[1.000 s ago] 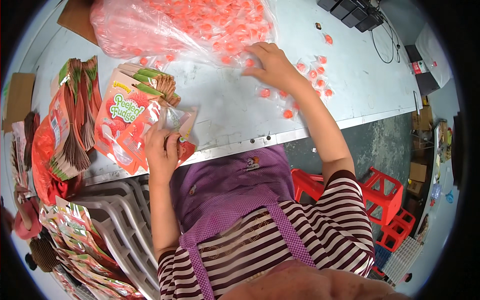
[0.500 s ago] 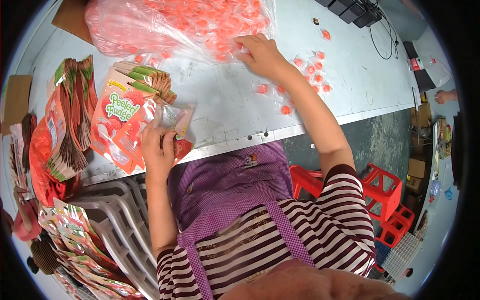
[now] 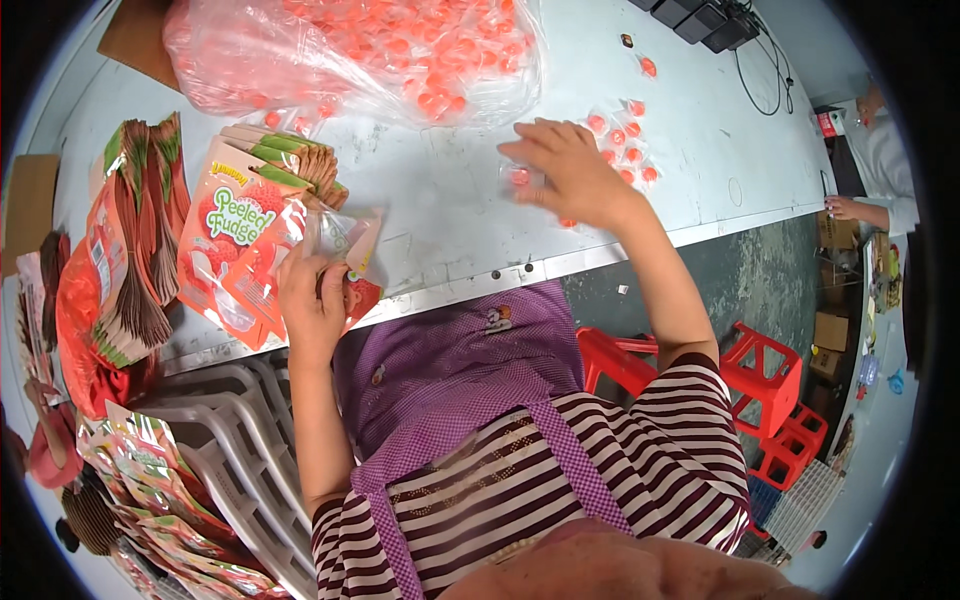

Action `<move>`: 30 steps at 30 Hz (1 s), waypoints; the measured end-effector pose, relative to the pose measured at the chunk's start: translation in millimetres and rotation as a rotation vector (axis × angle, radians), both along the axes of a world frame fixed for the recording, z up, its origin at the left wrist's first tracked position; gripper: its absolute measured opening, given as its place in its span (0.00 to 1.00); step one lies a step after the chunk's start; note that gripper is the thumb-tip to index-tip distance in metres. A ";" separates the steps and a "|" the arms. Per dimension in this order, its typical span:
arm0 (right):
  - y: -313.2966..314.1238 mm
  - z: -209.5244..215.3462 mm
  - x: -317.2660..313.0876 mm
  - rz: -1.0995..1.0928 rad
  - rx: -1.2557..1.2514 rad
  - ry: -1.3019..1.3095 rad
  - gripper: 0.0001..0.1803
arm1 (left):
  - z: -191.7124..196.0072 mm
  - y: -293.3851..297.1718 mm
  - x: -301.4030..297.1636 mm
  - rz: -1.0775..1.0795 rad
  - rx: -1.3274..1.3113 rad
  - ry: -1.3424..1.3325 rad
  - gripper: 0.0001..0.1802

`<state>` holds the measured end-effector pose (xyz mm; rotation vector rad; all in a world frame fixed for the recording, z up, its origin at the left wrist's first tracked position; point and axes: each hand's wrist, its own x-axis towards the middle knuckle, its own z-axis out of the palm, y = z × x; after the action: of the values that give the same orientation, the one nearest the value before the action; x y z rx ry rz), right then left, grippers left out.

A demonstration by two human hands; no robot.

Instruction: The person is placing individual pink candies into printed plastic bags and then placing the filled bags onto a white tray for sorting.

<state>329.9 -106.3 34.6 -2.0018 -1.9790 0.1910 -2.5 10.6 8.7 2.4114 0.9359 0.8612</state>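
Note:
My left hand (image 3: 312, 300) is closed on a red printed candy pouch (image 3: 364, 298) at the table's near edge, thumb and fingers pinching it. The pouch has a clear window. Beside it, overlapping red pouches (image 3: 235, 215) lie fanned out on the table. My right hand (image 3: 578, 178) hovers palm down with its fingers spread over several small wrapped red candies (image 3: 633, 130). One wrapped candy (image 3: 519, 177) lies between its thumb and fingers, and the hand partly covers others. Farther back lies a large clear plastic bag (image 3: 350, 65) full of the same candies.
Stacked flat pouches (image 3: 140, 230) stand in a red bag (image 3: 85, 300) on the left. Filled-looking pouches (image 3: 160, 470) lie beside grey plastic crates (image 3: 225, 430). Red stools (image 3: 765, 380) stand right, behind a co-worker's hand (image 3: 850, 208). Black devices (image 3: 705, 22) with cables sit far right.
My right hand has left the large bag and moved right and nearer, over the loose candies, its fingers spreading. My left hand keeps its hold. The co-worker has come farther into view.

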 end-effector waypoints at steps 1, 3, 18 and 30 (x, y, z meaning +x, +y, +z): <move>-6.2 -0.9 -6.9 0.006 -0.004 -0.085 0.27 | 0.3 0.6 0.3 -0.005 0.001 -0.002 0.07; -15.3 -4.2 -14.6 0.007 -0.008 -0.173 0.30 | 1.2 0.4 1.6 -0.028 0.005 -0.018 0.06; -26.5 -29.3 -18.6 0.013 0.423 -0.070 0.06 | 29.2 -16.1 39.5 -0.124 0.004 -0.024 0.07; -22.0 12.0 -10.2 -0.604 0.674 1.239 0.07 | 46.6 -39.2 132.9 -0.362 -0.109 0.030 0.05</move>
<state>319.7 -128.3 46.6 -1.3348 -0.5239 0.4085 130.4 -28.5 55.3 2.3994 0.5147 0.6251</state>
